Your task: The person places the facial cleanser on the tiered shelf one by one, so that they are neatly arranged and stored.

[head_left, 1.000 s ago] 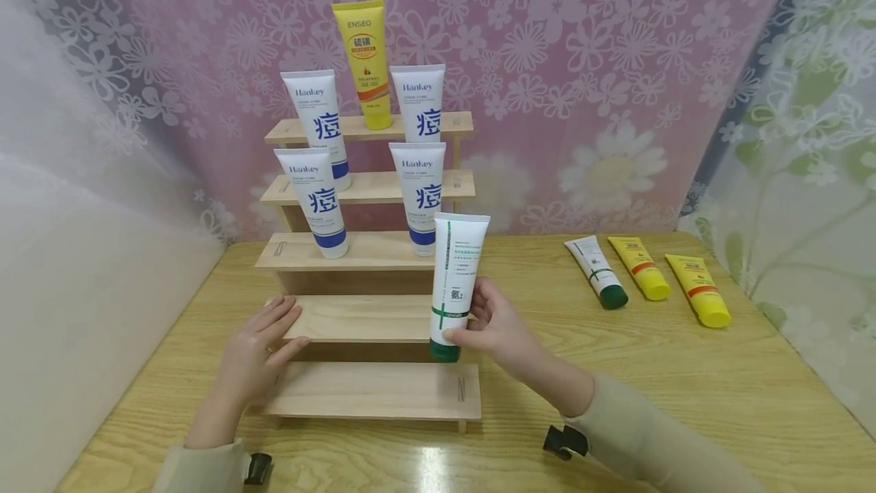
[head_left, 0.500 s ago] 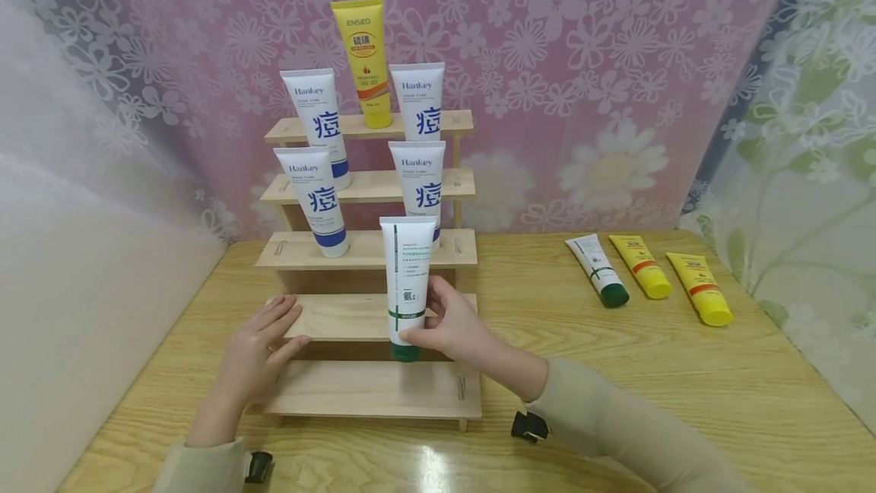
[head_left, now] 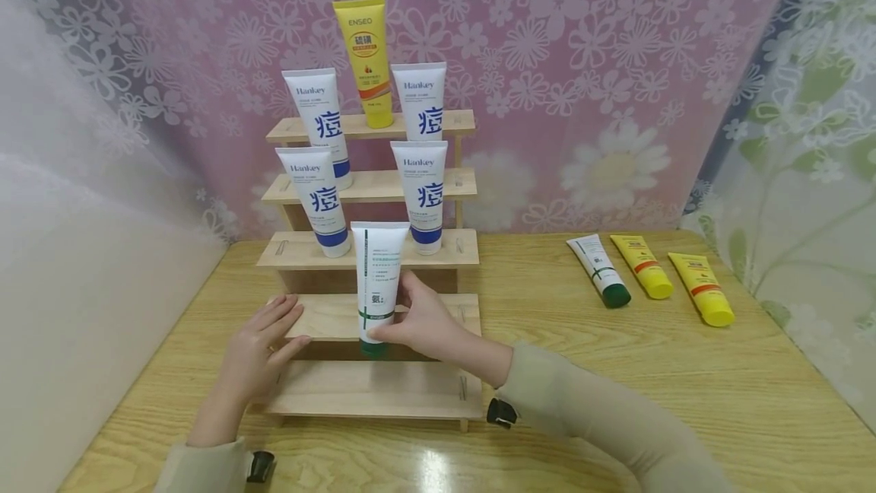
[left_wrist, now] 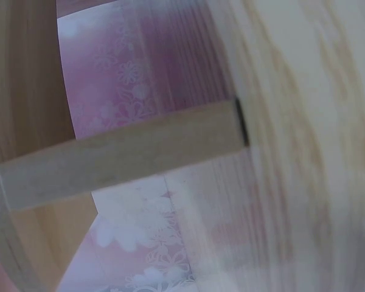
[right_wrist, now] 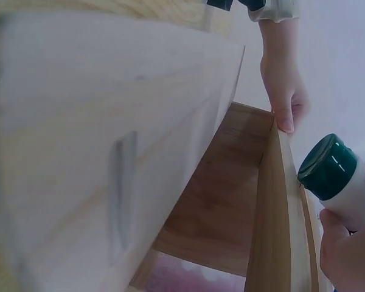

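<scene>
My right hand [head_left: 427, 322] grips a white squeeze tube [head_left: 380, 272] with a green cap low on its body, thumb in front. The tube is upright, cap down, over the front part of the second step from the bottom of a wooden stepped rack [head_left: 369, 394]. In the right wrist view its green cap [right_wrist: 328, 165] shows close by the step's edge. My left hand [head_left: 255, 352] rests on the left end of that same step, fingers on top. The left wrist view shows only the rack's wooden boards [left_wrist: 128, 146] at close range.
White Hankey tubes with blue bands, such as this one [head_left: 419, 192], stand on the upper steps. A yellow tube [head_left: 367, 67] stands on the top step. To the right on the table [head_left: 616, 371] lie a white-and-green tube [head_left: 598, 268] and two yellow tubes [head_left: 641, 265].
My right hand has carried the white-and-green tube leftward, from the rack's right end to near the middle of the step. The left hand stays in place.
</scene>
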`<move>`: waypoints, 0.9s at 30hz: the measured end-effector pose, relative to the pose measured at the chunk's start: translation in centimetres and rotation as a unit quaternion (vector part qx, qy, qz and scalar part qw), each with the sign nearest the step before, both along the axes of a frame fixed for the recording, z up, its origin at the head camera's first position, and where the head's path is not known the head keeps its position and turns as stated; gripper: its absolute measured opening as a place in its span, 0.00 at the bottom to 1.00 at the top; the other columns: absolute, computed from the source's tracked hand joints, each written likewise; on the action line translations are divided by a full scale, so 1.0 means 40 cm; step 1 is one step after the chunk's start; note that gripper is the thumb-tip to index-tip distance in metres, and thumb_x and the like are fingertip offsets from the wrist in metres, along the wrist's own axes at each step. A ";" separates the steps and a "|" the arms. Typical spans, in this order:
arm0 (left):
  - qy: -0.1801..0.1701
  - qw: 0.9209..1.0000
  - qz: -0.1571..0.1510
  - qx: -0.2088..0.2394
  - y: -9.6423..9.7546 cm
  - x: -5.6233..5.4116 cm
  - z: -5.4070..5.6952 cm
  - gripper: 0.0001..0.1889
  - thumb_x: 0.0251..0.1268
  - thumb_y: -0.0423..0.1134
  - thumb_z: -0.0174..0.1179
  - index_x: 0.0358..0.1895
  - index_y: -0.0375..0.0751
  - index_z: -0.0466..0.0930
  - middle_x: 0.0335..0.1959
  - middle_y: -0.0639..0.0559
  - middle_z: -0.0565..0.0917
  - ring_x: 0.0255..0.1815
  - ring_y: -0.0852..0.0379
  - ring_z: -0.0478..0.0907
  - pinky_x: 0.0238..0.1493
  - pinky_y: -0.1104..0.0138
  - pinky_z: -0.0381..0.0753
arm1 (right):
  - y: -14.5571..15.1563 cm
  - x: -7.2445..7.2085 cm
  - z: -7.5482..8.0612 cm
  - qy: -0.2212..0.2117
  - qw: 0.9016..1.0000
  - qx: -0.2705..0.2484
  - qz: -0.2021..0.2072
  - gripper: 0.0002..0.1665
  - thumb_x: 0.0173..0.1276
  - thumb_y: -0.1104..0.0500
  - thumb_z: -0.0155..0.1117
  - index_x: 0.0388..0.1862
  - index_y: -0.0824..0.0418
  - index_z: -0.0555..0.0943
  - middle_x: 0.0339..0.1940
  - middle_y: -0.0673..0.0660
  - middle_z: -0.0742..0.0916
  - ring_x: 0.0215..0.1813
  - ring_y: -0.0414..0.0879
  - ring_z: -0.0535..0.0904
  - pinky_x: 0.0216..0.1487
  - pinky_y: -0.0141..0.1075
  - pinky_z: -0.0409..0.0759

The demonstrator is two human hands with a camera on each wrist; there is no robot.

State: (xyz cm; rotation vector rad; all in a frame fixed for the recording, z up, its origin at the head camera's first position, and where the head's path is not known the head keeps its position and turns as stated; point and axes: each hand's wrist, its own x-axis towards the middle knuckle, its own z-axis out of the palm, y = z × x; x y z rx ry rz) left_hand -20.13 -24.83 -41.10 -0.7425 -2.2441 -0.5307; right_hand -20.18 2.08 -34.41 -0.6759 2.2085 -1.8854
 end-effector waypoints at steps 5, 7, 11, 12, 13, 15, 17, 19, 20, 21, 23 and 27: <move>-0.009 1.000 0.001 0.000 0.001 0.001 0.001 0.33 0.57 0.61 0.48 0.47 0.31 0.78 0.51 0.39 0.75 0.54 0.40 0.69 0.64 0.69 0.55 | -0.024 -0.011 0.012 0.035 0.999 0.034 -0.014 0.39 0.45 0.67 0.71 0.56 0.61 0.63 0.48 0.54 0.77 0.47 0.46 0.75 0.43 0.30 0.78; -0.012 1.000 0.003 0.000 0.001 0.002 0.002 0.33 0.57 0.61 0.49 0.47 0.31 0.78 0.51 0.39 0.75 0.54 0.40 0.69 0.64 0.70 0.55 | -0.033 -0.015 0.017 0.047 0.998 0.048 -0.018 0.39 0.45 0.67 0.71 0.55 0.61 0.63 0.48 0.54 0.76 0.48 0.46 0.75 0.43 0.30 0.78; -0.012 1.000 0.008 0.000 0.001 0.003 0.000 0.33 0.57 0.61 0.49 0.47 0.31 0.78 0.51 0.39 0.75 0.54 0.41 0.69 0.63 0.66 0.59 | -0.054 -0.022 0.021 0.073 0.995 0.066 -0.019 0.38 0.45 0.66 0.72 0.55 0.60 0.63 0.48 0.54 0.77 0.49 0.46 0.75 0.44 0.30 0.78; -0.011 1.000 0.009 0.000 0.001 0.003 -0.001 0.33 0.57 0.61 0.49 0.47 0.32 0.78 0.51 0.40 0.76 0.54 0.41 0.69 0.62 0.64 0.60 | -0.059 -0.023 0.022 0.078 0.994 0.069 -0.019 0.38 0.45 0.65 0.72 0.54 0.60 0.63 0.48 0.54 0.77 0.49 0.45 0.75 0.45 0.30 0.77; -0.012 1.000 0.010 0.000 0.001 0.004 -0.001 0.32 0.57 0.61 0.49 0.47 0.32 0.78 0.51 0.40 0.76 0.54 0.41 0.69 0.62 0.64 0.60 | -0.064 -0.024 0.022 0.084 0.994 0.071 -0.018 0.38 0.45 0.65 0.72 0.54 0.60 0.63 0.48 0.54 0.77 0.49 0.45 0.75 0.45 0.30 0.77; -0.013 1.000 0.010 -0.001 0.001 0.004 -0.001 0.32 0.57 0.60 0.49 0.47 0.32 0.78 0.51 0.40 0.76 0.54 0.41 0.69 0.62 0.64 0.60 | -0.075 -0.024 0.023 0.095 0.993 0.073 -0.015 0.37 0.46 0.65 0.72 0.53 0.61 0.64 0.48 0.54 0.77 0.49 0.44 0.75 0.46 0.30 0.77; -0.012 1.000 0.010 -0.001 0.002 0.004 0.000 0.32 0.57 0.61 0.49 0.47 0.32 0.78 0.51 0.39 0.76 0.54 0.41 0.69 0.63 0.67 0.59 | -0.086 -0.023 0.024 0.108 0.991 0.075 -0.014 0.36 0.46 0.65 0.72 0.53 0.61 0.64 0.47 0.54 0.77 0.49 0.43 0.75 0.46 0.30 0.76; -0.013 1.000 0.009 0.000 0.003 0.005 0.001 0.32 0.57 0.60 0.49 0.46 0.31 0.78 0.51 0.39 0.76 0.54 0.41 0.69 0.63 0.68 0.57 | -0.096 -0.024 0.024 0.122 0.989 0.079 -0.014 0.36 0.46 0.65 0.72 0.53 0.61 0.64 0.46 0.55 0.78 0.48 0.43 0.75 0.46 0.28 0.76; -0.012 1.000 0.008 0.001 0.004 0.005 0.001 0.32 0.57 0.61 0.49 0.46 0.31 0.78 0.50 0.39 0.76 0.54 0.40 0.69 0.63 0.67 0.57 | -0.102 -0.024 0.025 0.128 0.988 0.081 -0.014 0.36 0.46 0.66 0.72 0.53 0.62 0.64 0.47 0.55 0.78 0.48 0.42 0.75 0.46 0.28 0.76; -0.011 1.000 0.008 0.002 0.004 0.004 0.001 0.33 0.57 0.61 0.48 0.46 0.31 0.78 0.50 0.39 0.76 0.53 0.40 0.69 0.63 0.67 0.57 | -0.107 -0.025 0.025 0.134 0.987 0.084 -0.015 0.36 0.46 0.66 0.72 0.53 0.62 0.64 0.47 0.55 0.78 0.48 0.42 0.75 0.46 0.27 0.76; -0.010 1.000 0.006 0.004 0.005 0.004 0.002 0.33 0.57 0.61 0.48 0.46 0.31 0.78 0.50 0.38 0.76 0.53 0.40 0.69 0.63 0.66 0.58 | -0.116 -0.026 0.026 0.143 0.986 0.090 -0.018 0.36 0.46 0.66 0.71 0.53 0.62 0.64 0.47 0.55 0.78 0.49 0.41 0.75 0.47 0.27 0.75; -0.008 1.000 0.002 0.008 0.005 0.003 0.002 0.33 0.57 0.60 0.48 0.46 0.30 0.78 0.50 0.38 0.76 0.53 0.40 0.69 0.64 0.68 0.56 | -0.132 -0.031 0.027 0.155 0.983 0.092 -0.019 0.36 0.46 0.66 0.71 0.53 0.63 0.64 0.48 0.56 0.77 0.49 0.40 0.74 0.49 0.25 0.73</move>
